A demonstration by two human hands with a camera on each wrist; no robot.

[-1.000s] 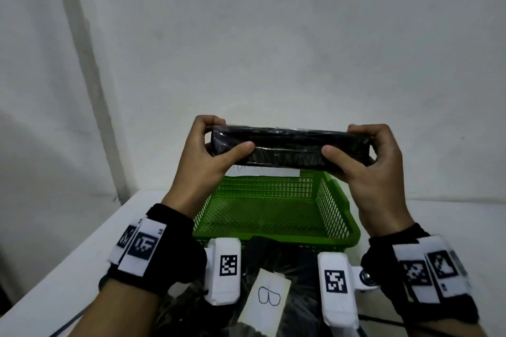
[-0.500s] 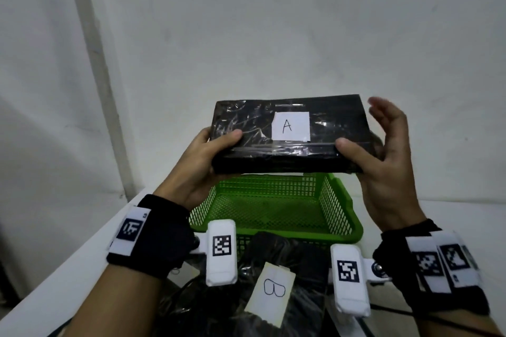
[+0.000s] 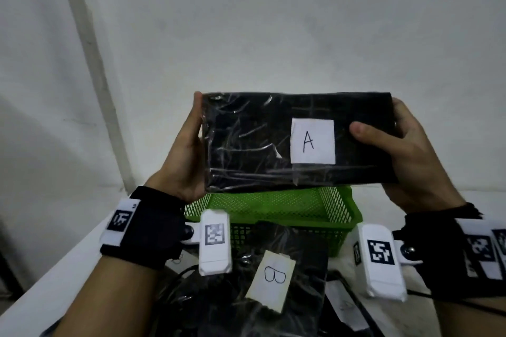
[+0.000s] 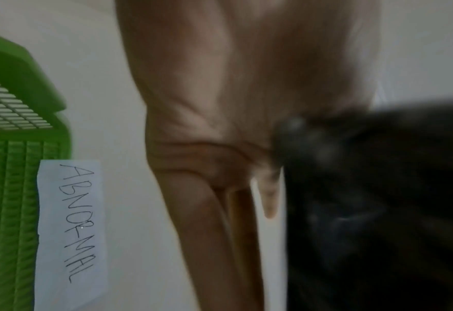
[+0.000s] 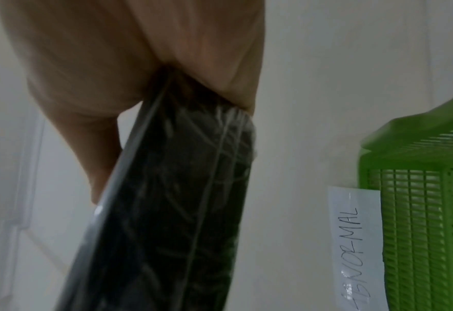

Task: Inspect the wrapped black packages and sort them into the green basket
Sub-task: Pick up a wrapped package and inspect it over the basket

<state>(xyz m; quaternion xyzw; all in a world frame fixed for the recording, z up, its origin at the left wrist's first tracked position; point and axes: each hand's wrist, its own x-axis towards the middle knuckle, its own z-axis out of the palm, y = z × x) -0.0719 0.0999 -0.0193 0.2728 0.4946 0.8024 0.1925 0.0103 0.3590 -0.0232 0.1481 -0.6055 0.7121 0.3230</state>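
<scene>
We see the black package [image 3: 254, 142] held up in the air above the green basket [image 3: 276, 210], its broad face turned to the head camera, shiny wrap creased all over. A white label [image 3: 312, 141] marked "A" sits right of centre on that face.

The left hand [image 3: 186, 153] takes the package's left end: palm against the short edge, one fingertip showing over the top left corner, the other fingers [image 4: 220, 242] running straight along the back in the left wrist view. The right hand [image 3: 410, 156] takes the right end: thumb laid on the front face just beside the label, fingers wrapped behind the edge, clamped on it. In the right wrist view the package's edge [image 5: 172, 210] is wedged between thumb and palm.

The basket stands on the white bench [image 3: 54, 276], with a paper strip [image 4: 69, 229] reading "ABNORMAL" on the bench just beside its wall. Nearer us, below the wrists, lies a heap of more black wrapped packages [image 3: 301, 304], the top one bearing a label [image 3: 272, 280] marked "B". Both wrists wear black bands with white tagged camera units.
</scene>
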